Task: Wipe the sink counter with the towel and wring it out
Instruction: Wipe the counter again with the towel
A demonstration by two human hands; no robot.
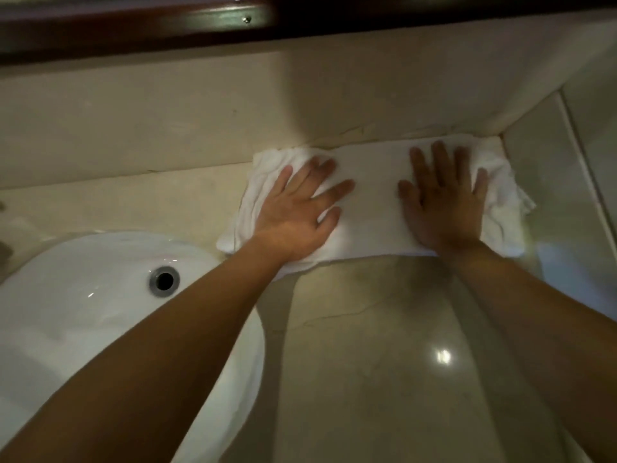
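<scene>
Glossy beige stone bench [384, 345] beside a white basin [83, 295], our white towel [370, 202] spread flat in the far right corner (against the backsplash), our left hand [297, 215] and right hand [444, 208] pressing it, fingers splayed wide, gripping nothing

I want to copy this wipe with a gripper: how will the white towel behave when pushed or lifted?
The towel is probably floppy: its edges bunch and wrinkle beside the left hand and right hand. It likely slides easily on the glossy counter. Lifted, it would probably sag rather than hold its shape.
</scene>
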